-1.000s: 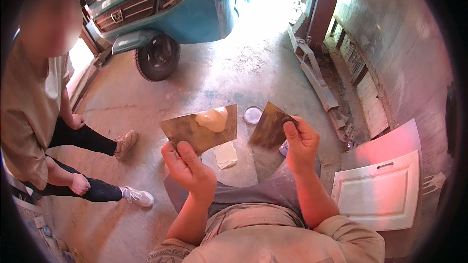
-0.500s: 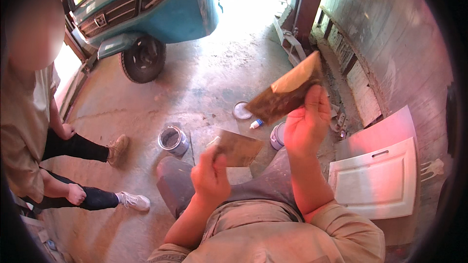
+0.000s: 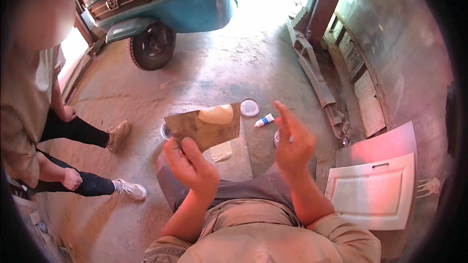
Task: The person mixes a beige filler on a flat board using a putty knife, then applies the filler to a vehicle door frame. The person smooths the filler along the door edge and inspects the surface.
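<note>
You wear a short-sleeved shirt point(image 3: 253, 234) in a dusty tan cloth, its fabric faded and smudged across the chest and shoulders. The sleeves point(image 3: 341, 234) end above your elbows, so both forearms come up bare from the lower edge. A band of patterned trim shows on the left sleeve cuff point(image 3: 161, 253). Below the shirt you have grey-brown trousers point(image 3: 243, 190), worn and dusted like the shirt. Your left hand point(image 3: 192, 168) and right hand point(image 3: 292, 141) are bare: no gloves, rings or watch show on either one.
</note>
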`<action>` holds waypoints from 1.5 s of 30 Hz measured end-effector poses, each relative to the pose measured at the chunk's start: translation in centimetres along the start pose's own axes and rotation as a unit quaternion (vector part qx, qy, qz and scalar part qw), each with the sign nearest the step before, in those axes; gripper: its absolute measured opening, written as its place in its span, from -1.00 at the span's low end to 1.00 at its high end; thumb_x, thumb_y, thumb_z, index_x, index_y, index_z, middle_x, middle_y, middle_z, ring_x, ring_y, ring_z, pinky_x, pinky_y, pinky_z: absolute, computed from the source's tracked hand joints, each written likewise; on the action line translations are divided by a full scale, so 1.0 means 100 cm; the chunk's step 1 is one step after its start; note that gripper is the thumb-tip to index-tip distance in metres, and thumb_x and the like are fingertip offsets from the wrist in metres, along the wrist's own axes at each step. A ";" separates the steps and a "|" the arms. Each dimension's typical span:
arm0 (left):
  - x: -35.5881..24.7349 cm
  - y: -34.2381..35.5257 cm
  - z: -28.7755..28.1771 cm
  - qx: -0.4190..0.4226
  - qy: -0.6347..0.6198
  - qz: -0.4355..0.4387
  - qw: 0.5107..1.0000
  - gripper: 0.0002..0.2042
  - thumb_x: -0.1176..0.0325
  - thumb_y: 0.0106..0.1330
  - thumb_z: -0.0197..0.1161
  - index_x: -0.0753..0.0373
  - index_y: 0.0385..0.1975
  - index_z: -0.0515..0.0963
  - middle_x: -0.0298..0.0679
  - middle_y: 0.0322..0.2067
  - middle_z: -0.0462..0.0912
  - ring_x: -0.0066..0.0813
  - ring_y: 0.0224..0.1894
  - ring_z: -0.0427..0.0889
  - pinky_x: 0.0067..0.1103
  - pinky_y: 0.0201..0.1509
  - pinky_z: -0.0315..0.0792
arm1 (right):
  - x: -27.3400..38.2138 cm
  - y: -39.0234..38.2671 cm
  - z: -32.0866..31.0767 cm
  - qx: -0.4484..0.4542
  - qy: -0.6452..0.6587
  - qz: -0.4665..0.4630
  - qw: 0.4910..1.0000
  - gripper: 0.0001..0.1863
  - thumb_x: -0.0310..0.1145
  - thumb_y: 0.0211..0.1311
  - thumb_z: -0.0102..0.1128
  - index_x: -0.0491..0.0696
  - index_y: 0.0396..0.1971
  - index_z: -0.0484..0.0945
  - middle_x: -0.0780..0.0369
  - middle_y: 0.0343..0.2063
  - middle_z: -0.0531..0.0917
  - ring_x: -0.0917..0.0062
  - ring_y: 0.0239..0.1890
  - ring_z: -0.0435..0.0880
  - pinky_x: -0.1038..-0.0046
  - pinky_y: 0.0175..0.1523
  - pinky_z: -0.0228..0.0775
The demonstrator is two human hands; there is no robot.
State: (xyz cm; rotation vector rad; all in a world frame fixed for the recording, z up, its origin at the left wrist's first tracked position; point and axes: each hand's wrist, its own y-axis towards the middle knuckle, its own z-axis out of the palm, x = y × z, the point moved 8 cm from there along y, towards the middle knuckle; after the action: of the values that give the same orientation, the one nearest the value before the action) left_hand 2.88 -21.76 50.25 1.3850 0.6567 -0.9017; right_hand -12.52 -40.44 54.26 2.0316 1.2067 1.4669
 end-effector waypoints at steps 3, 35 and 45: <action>-0.025 -0.013 0.016 0.015 0.094 0.081 0.992 -0.76 0.31 0.60 -0.01 0.37 0.02 0.38 -0.24 -0.17 0.52 -0.56 -0.17 0.49 -0.61 -0.10 0.43 | 0.056 -0.021 0.035 0.048 0.006 -0.146 0.988 -0.61 -0.53 0.20 0.29 -0.18 0.06 0.64 0.08 -0.02 0.74 0.24 0.02 0.76 0.30 -0.01 0.62; -0.028 -0.041 0.051 0.350 0.065 0.023 0.934 -0.78 0.36 0.51 0.12 0.31 0.04 0.45 0.07 -0.48 0.59 0.10 -0.43 0.66 -0.27 -0.40 0.47 | -0.077 0.009 -0.023 -0.213 0.480 0.219 0.823 -0.72 -0.31 0.50 0.13 -0.25 -0.10 0.63 0.24 -0.19 0.73 0.52 -0.13 0.68 0.45 0.06 0.50; 0.012 -0.009 0.021 0.158 -0.196 -0.225 0.941 -0.76 0.26 0.59 0.08 0.32 -0.05 0.52 -0.45 -0.32 0.55 -0.74 -0.30 0.45 -0.69 -0.28 0.38 | 0.012 -0.003 -0.003 0.121 0.191 -0.095 0.970 -0.72 -0.41 0.23 0.30 -0.20 -0.11 0.73 0.03 -0.24 0.79 0.43 -0.33 0.78 0.43 -0.23 0.54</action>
State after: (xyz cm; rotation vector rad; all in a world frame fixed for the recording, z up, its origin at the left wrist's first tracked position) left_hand 2.55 -24.03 48.96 1.2960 0.5406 -1.6600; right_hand -12.77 -39.41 54.87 1.7586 1.7584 1.7359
